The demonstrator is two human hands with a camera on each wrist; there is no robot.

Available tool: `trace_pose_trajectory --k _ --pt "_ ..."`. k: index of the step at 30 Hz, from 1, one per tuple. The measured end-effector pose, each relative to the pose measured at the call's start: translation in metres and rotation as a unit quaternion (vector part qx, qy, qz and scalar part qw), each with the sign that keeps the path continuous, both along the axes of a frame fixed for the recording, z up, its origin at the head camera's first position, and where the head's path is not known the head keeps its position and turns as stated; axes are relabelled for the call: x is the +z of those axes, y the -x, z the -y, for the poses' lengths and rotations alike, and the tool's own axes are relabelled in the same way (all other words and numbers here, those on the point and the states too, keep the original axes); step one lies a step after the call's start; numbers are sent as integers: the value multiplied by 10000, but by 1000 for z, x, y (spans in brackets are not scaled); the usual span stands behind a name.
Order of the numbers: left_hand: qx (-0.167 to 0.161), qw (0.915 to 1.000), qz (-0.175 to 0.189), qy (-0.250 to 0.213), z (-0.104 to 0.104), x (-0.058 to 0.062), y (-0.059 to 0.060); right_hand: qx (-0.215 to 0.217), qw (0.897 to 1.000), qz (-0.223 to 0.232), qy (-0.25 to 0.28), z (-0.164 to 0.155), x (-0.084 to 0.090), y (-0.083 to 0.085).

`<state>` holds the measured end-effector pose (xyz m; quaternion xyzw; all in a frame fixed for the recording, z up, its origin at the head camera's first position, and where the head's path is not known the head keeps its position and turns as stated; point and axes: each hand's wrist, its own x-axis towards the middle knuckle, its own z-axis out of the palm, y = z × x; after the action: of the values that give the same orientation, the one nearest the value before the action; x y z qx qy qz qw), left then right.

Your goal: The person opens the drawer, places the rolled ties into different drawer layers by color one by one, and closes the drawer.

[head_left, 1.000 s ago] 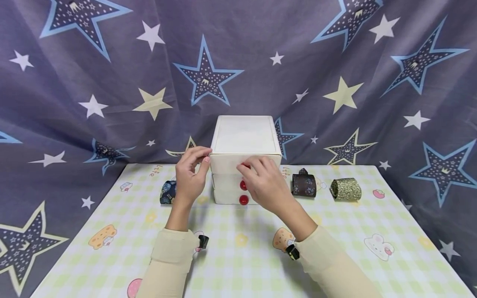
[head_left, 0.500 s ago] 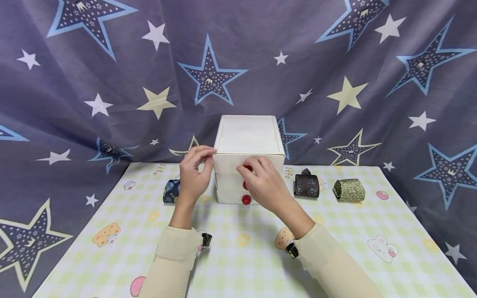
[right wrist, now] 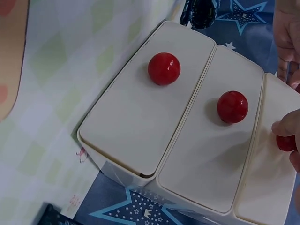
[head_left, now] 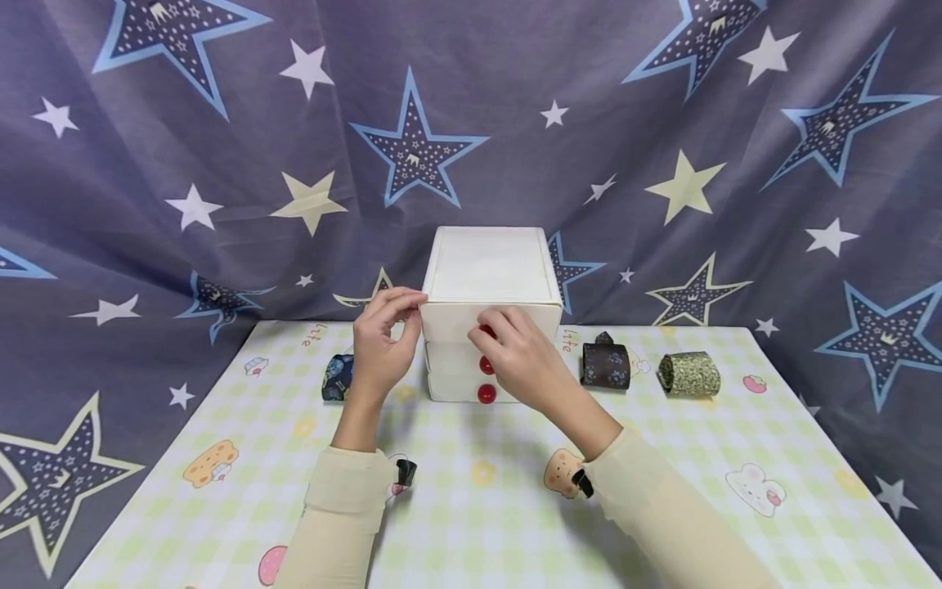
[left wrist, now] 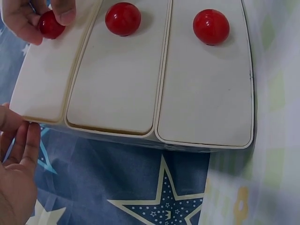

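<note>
A white drawer box (head_left: pixel 491 266) with three stacked drawers stands at the back middle of the table. Each drawer front carries a round red knob, such as the bottom knob (head_left: pixel 486 393). My right hand (head_left: pixel 526 356) pinches the top drawer's knob (left wrist: pixel 50 25) between thumb and fingers. The middle knob (right wrist: pixel 232 107) sits just below that hand. With its fingertips, my left hand (head_left: pixel 386 339) touches the box's upper left front corner; its fingers look fairly straight in the left wrist view. All the drawers appear closed.
Left of the box lies a rolled dark blue patterned cloth (head_left: pixel 338 377), partly behind my left hand. To the right are a rolled dark necktie (head_left: pixel 606 366) and a rolled green patterned cloth (head_left: pixel 689 375). A star-printed curtain (head_left: pixel 471 106) hangs behind the checked table (head_left: pixel 471 523).
The head view has shifted slightly, so everything sits a little further right in it. Both hands keep their places on the box, and the right forearm has shifted slightly.
</note>
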<state>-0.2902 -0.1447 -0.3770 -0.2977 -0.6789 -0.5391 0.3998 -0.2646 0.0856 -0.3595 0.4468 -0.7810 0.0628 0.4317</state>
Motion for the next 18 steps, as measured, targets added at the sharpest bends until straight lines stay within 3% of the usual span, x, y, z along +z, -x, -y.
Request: trace_pose_trajectory --k 8,18 --pt "-362 9993 3 -103 4 0 -1 81 9992 -188 -346 -1 3 3" --pt "-462 9988 132 -32 4 1 -2 19 9981 -219 -572 -5 4 4"
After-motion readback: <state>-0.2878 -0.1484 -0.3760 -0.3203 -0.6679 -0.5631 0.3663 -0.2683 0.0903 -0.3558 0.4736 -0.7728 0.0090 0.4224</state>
